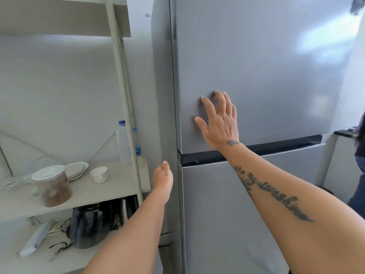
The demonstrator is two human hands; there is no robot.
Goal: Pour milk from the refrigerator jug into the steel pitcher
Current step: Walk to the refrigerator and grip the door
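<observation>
Right hand [219, 123] rests, fingers spread, on the upper refrigerator door [266, 66]; left hand [163, 178] hovers near its edge.

shelf [120, 76]: pale wood, boards one above the other | middle board [118, 187]: jar [51, 187] with a white lid and brown stuff inside, stack of plates [77, 169], small white cup [99, 175], two clear bottles [122, 144] with blue caps at the back, white cords [11, 184] at the left | bottom board [83, 262]: dark pot [87, 227], white power strip [34, 242], loose wires [57, 226]
</observation>
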